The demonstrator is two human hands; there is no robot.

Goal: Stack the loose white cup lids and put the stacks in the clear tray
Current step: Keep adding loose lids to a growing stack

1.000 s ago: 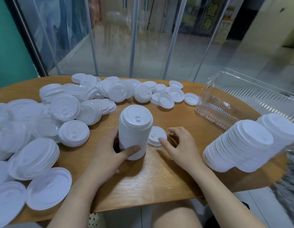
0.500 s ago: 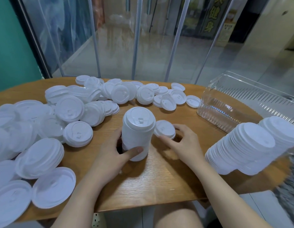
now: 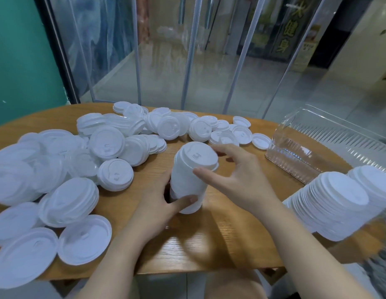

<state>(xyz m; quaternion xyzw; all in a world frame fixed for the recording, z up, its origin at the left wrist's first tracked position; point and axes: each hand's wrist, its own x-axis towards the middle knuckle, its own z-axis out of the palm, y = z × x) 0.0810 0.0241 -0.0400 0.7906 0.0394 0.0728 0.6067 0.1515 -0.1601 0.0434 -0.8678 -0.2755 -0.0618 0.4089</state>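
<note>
An upright stack of white lids (image 3: pixel 189 182) stands at the middle of the wooden table (image 3: pixel 209 244). My left hand (image 3: pixel 162 201) grips its base, thumb across the front. My right hand (image 3: pixel 228 169) holds a single white lid (image 3: pixel 198 156) by its rim, tilted on top of that stack. Several loose lids and short stacks (image 3: pixel 80 165) cover the table's left and far side. Two long leaning stacks (image 3: pixel 339 201) lie at the right. The clear tray (image 3: pixel 321 152) stands beyond them at the far right.
Glass doors and a teal wall rise behind the table. The table's near edge (image 3: pixel 198 270) runs just in front of my forearms. Bare wood shows between the held stack and the tray.
My right hand picked up the single lid that lay right of the stack and carried it onto the stack's top. My left hand kept its hold on the stack.
</note>
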